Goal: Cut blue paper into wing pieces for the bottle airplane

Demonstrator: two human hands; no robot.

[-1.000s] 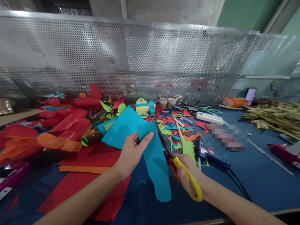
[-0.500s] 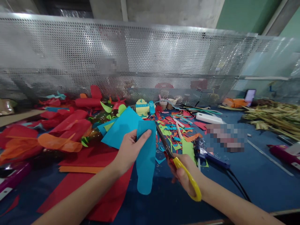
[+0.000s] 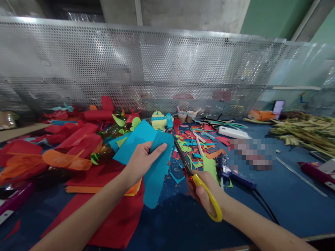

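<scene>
My left hand (image 3: 142, 158) pinches a long blue paper cut-out (image 3: 157, 174) between thumb and fingers; its lower end is rounded and tilts to the left. In my right hand (image 3: 202, 190) is a pair of scissors (image 3: 206, 193) with red and yellow handles, the dark blades pointing up and away beside the paper's right edge. The blades look closed and apart from the paper. Behind my left hand lies a larger sheet of blue paper (image 3: 138, 139). Red paper sheets (image 3: 104, 216) lie under my left forearm.
Paper scraps (image 3: 191, 143) are strewn beyond the scissors. To the right lie a blue glue gun (image 3: 232, 174) with its cord and a white oblong object (image 3: 232, 132). Red and orange paper shapes (image 3: 70, 157) crowd the left. Dried stalks (image 3: 306, 129) lie at far right, before a perforated metal panel (image 3: 167, 62).
The blue cut-out has tilted, its lower end swinging to the left, as my left hand turned slightly. My right hand with the scissors has barely shifted.
</scene>
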